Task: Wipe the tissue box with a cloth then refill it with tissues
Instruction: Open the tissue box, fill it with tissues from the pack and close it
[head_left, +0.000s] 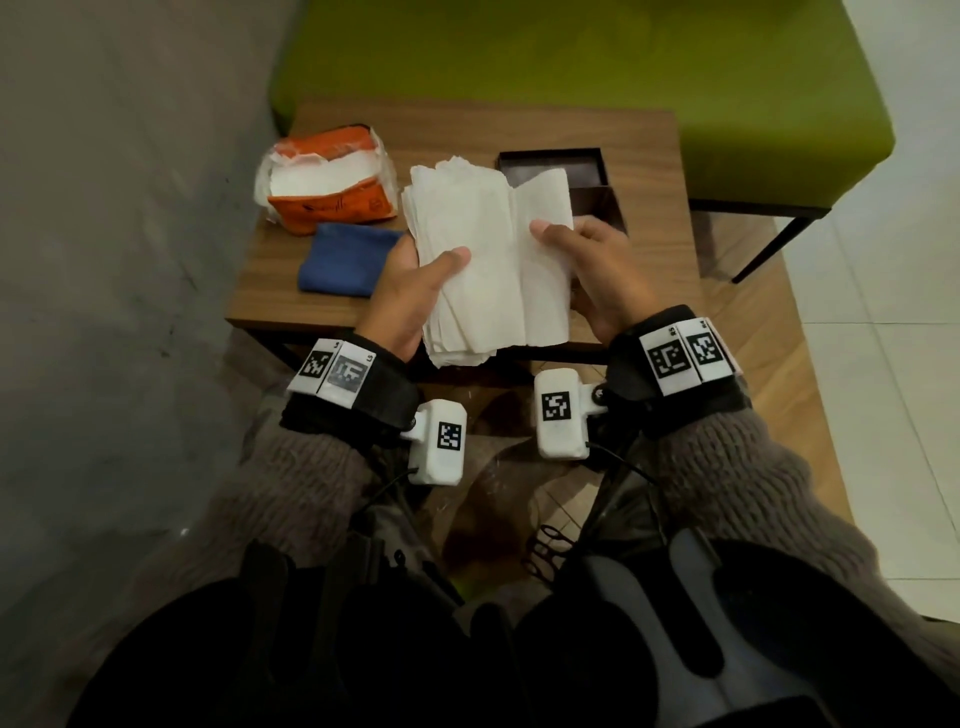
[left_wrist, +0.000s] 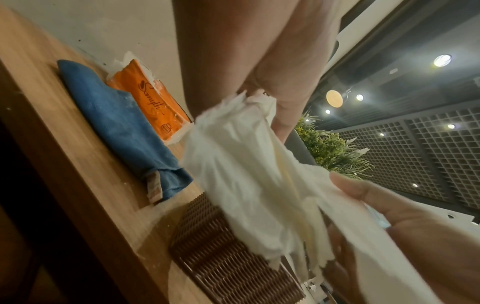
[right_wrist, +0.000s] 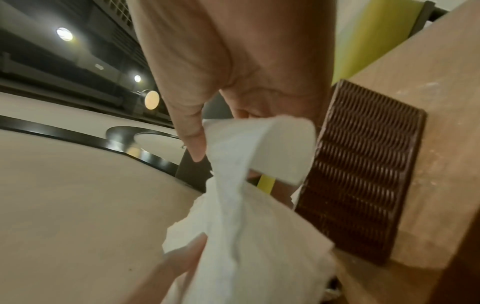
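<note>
Both hands hold a thick stack of white tissues (head_left: 488, 260) above the table's front edge. My left hand (head_left: 415, 291) grips its left side with the thumb on top. My right hand (head_left: 587, 265) grips the right side, thumb pressing the top sheet. The stack (left_wrist: 249, 176) hangs loosely between the hands, and the right wrist view shows the tissues (right_wrist: 249, 216) too. The dark brown woven tissue box (head_left: 566, 176) stands open at the back right, partly hidden by the stack; its ribbed wall (right_wrist: 363, 168) shows close by. A folded blue cloth (head_left: 345, 257) lies left of the hands.
An opened orange tissue pack (head_left: 327, 176) lies at the back left of the small wooden table (head_left: 270, 291). A green upholstered bench (head_left: 571, 57) stands behind it. A grey wall runs along the left; white floor tiles lie to the right.
</note>
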